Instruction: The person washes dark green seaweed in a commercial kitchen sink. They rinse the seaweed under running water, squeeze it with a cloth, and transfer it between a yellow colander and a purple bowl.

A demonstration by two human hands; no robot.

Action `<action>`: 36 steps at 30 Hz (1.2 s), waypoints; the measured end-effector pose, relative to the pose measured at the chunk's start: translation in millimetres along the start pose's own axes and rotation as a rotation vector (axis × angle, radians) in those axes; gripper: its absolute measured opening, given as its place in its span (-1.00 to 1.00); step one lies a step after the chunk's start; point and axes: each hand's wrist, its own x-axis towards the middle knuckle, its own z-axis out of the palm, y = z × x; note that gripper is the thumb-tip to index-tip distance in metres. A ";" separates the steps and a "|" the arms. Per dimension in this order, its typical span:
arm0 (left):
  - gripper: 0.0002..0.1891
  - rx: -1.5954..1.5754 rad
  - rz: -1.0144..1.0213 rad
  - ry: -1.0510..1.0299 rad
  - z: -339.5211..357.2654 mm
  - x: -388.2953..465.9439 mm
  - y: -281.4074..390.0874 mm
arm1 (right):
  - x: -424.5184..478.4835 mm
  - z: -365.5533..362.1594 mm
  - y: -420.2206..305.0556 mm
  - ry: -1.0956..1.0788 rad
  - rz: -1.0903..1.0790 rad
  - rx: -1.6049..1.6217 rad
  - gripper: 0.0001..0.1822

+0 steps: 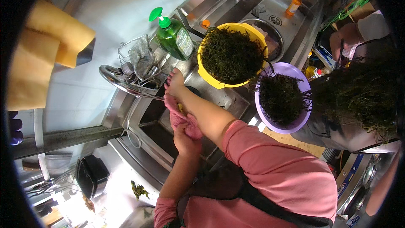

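Note:
My left hand (pixel 186 139) grips a pink cloth (pixel 193 127) and presses it against my right forearm near the wrist. A small yellowish-green scrap (pixel 180 108) shows at the cloth's fold. My right hand (pixel 176 80) reaches over the near sink basin (pixel 158 137), beside the curved metal faucet (pixel 118 85). Its fingers are slightly apart and nothing shows in them; the palm is hidden. To its right, a yellow tub (pixel 218 84) holds a heap of dark green, stringy seaweed-like plants (pixel 232 55). A lilac basin (pixel 302 123) holds more of these plants.
Behind the faucet stand a wire rack (pixel 121 49) with a metal scrubber (pixel 140 55) and a green pump bottle (pixel 172 41). An orange bottle (pixel 293 6) stands in the far sink (pixel 269 3). More dark strands (pixel 357 91) and another person's arm (pixel 383 186) are at right.

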 end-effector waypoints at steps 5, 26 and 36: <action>-0.50 -0.245 -0.088 0.051 -23.3 55.4 15.1 | -64.9 -2.7 -3.7 -0.453 0.370 0.408 -0.54; -0.44 0.296 -0.022 -0.379 -6.8 107.5 43.2 | -23.6 -217.3 2.6 -0.541 -0.591 -1.164 -0.70; -0.66 0.709 0.051 -0.094 -20.5 106.4 50.0 | -82.7 -163.2 -53.8 -0.471 -0.848 -1.844 -0.80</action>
